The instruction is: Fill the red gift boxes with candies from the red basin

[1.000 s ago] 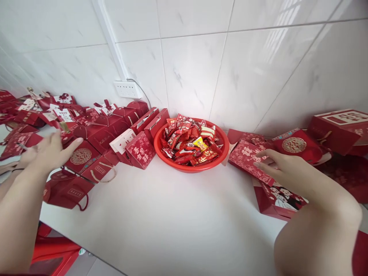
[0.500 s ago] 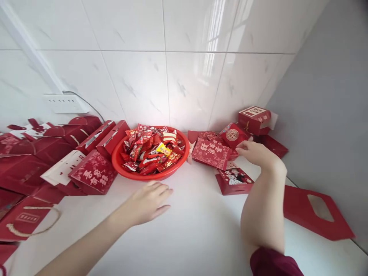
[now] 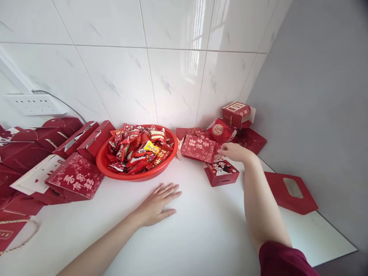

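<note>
My left hand (image 3: 159,205) lies flat on the white tabletop, palm down with fingers spread, just in front of the red basin (image 3: 138,177). Wrapped candies (image 3: 135,147) fill that basin in a heap. At the right, my right hand (image 3: 236,152) has its fingers drawn together at the right edge of a patterned red gift box (image 3: 199,148) with white characters. Its fingertips are partly hidden, so I cannot make out what is between them. Below that hand is a red box with a cartoon couple (image 3: 221,168). Behind it lies a red box with a gold medallion (image 3: 220,130).
Red gift boxes (image 3: 76,177) crowd the left side, with a rope-handled red bag (image 3: 10,230) nearer me. More red boxes (image 3: 237,115) stack at the back right corner. A flat red piece with a cut-out (image 3: 276,188) lies by the grey panel (image 3: 324,115). A socket strip (image 3: 34,104) is on the wall.
My view has shifted to the right. My right hand has come down from beside the medallion box to the patterned box's edge. My left hand has spread its fingers flat on the table.
</note>
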